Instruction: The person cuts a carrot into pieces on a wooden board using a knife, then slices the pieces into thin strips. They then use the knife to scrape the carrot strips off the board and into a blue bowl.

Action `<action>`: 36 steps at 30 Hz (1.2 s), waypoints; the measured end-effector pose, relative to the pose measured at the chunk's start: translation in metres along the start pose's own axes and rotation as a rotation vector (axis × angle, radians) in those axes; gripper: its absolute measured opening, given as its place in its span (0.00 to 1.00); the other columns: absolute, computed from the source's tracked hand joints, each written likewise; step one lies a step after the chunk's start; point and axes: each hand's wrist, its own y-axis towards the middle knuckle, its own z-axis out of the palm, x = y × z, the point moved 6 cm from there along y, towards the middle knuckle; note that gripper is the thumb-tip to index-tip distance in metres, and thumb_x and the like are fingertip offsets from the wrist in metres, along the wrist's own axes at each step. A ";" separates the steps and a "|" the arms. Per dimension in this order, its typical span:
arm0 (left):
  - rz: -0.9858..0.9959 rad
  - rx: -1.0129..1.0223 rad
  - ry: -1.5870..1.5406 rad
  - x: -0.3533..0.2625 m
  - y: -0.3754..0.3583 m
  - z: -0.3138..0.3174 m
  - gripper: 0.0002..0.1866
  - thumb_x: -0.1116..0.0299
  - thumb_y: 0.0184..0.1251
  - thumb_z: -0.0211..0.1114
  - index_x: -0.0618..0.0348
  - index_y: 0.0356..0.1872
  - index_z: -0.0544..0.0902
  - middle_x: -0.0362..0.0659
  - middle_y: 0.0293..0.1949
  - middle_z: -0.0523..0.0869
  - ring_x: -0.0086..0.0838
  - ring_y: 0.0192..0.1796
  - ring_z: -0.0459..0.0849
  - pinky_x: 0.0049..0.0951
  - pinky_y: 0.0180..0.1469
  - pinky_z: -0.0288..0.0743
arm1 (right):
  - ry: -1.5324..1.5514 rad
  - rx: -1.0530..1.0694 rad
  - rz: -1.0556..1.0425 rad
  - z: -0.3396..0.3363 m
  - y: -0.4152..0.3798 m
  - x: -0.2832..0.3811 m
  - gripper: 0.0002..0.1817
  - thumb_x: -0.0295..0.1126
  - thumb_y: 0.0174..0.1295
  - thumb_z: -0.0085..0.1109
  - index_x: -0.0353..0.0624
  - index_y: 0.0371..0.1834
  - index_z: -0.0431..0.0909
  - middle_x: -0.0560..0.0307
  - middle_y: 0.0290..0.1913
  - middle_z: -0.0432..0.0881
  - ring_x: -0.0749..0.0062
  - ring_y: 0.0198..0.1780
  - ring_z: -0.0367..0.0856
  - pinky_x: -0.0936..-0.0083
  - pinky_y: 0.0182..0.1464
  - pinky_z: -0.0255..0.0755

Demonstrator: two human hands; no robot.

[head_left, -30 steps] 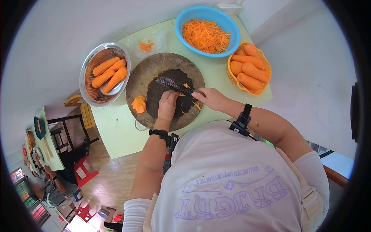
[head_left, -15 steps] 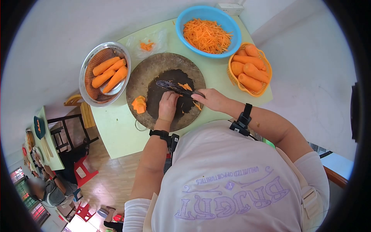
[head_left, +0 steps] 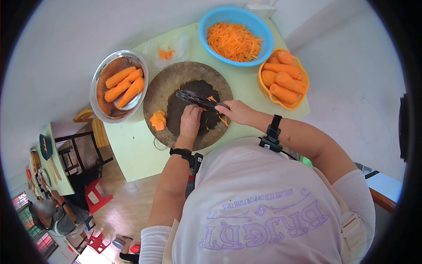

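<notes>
A kitchen knife (head_left: 191, 97) with a dark, streaked blade is in my right hand (head_left: 235, 111), fingers wrapped round its handle. The blade slants over the dark middle of a round wooden chopping board (head_left: 169, 81). Close against the blade's near side, my left hand (head_left: 190, 122) presses down with bent fingers drawn together; what lies beneath the fingertips is hidden. Thin carrot shreds (head_left: 223, 120) lie near the knife handle, and more orange bits show just beyond the blade. A small stack of carrot slices (head_left: 158, 120) sits at the board's left edge.
Left of the board stands a metal colander (head_left: 97, 90) with several peeled carrots. Behind are a plastic bag (head_left: 179, 52) with carrot scraps and a blue basin (head_left: 205, 42) of carrot shreds. A yellow basket (head_left: 264, 90) of carrots stands right. Another person (head_left: 63, 220) is far left.
The knife blade has tilted slightly, showing more of its streaked face. Both hands stay in nearly the same place, and the whole view has shifted a little.
</notes>
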 end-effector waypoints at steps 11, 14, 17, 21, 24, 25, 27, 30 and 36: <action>-0.052 0.164 0.050 -0.006 0.021 -0.002 0.06 0.76 0.56 0.67 0.61 0.36 0.83 0.46 0.36 0.83 0.42 0.42 0.83 0.37 0.45 0.78 | 0.184 -0.070 0.190 -0.030 -0.025 0.003 0.29 0.56 0.71 0.48 0.37 0.40 0.83 0.47 0.28 0.81 0.62 0.32 0.79 0.67 0.38 0.72; -0.152 0.260 0.116 -0.003 0.029 0.003 0.08 0.76 0.57 0.67 0.60 0.38 0.83 0.46 0.35 0.83 0.43 0.42 0.83 0.37 0.45 0.78 | 0.059 -0.138 0.062 -0.036 -0.029 0.010 0.28 0.54 0.72 0.48 0.35 0.40 0.82 0.46 0.30 0.81 0.62 0.33 0.78 0.67 0.39 0.71; -0.214 0.213 0.055 -0.007 0.030 -0.007 0.09 0.75 0.56 0.67 0.59 0.39 0.82 0.46 0.37 0.82 0.43 0.42 0.83 0.39 0.45 0.78 | 0.053 -0.205 0.073 -0.046 -0.037 0.008 0.28 0.53 0.72 0.47 0.34 0.41 0.81 0.46 0.29 0.81 0.60 0.33 0.78 0.66 0.40 0.71; 0.122 0.453 0.012 -0.047 0.016 0.001 0.11 0.74 0.54 0.69 0.54 0.41 0.83 0.45 0.41 0.79 0.43 0.45 0.81 0.39 0.48 0.78 | 0.177 -0.251 0.060 -0.051 -0.044 0.003 0.27 0.53 0.72 0.48 0.34 0.42 0.80 0.48 0.27 0.79 0.63 0.30 0.77 0.67 0.37 0.71; 0.294 0.563 0.012 -0.060 0.008 0.024 0.11 0.72 0.53 0.70 0.53 0.40 0.83 0.44 0.41 0.78 0.40 0.44 0.81 0.38 0.49 0.77 | 0.193 -0.218 0.176 -0.048 -0.052 -0.010 0.27 0.52 0.73 0.48 0.35 0.43 0.80 0.52 0.24 0.77 0.68 0.26 0.76 0.69 0.33 0.71; 0.300 0.567 0.002 -0.061 0.008 0.028 0.11 0.72 0.53 0.70 0.53 0.40 0.83 0.44 0.41 0.78 0.40 0.44 0.81 0.38 0.49 0.77 | 0.202 -0.230 0.134 -0.048 -0.055 -0.009 0.26 0.52 0.73 0.48 0.35 0.43 0.80 0.54 0.23 0.76 0.70 0.25 0.75 0.70 0.31 0.70; 0.250 0.625 -0.011 -0.058 0.009 0.038 0.10 0.73 0.52 0.71 0.54 0.36 0.83 0.45 0.39 0.78 0.42 0.44 0.81 0.38 0.49 0.76 | 0.209 -0.248 0.099 -0.048 -0.060 -0.012 0.26 0.52 0.73 0.48 0.36 0.43 0.81 0.56 0.22 0.75 0.73 0.23 0.74 0.72 0.29 0.69; 0.237 0.700 0.023 -0.055 0.008 0.046 0.07 0.72 0.52 0.71 0.55 0.32 0.82 0.45 0.37 0.78 0.42 0.44 0.82 0.38 0.48 0.76 | 0.340 -0.199 0.190 -0.040 -0.061 -0.032 0.26 0.52 0.74 0.46 0.37 0.43 0.80 0.60 0.19 0.70 0.76 0.19 0.69 0.74 0.23 0.66; 0.022 0.379 0.002 -0.032 0.024 0.010 0.06 0.74 0.55 0.69 0.59 0.34 0.82 0.46 0.32 0.81 0.42 0.38 0.83 0.39 0.42 0.77 | 0.686 -0.058 0.362 -0.021 -0.067 -0.052 0.27 0.56 0.75 0.40 0.41 0.44 0.74 0.68 0.16 0.61 0.84 0.13 0.56 0.84 0.16 0.54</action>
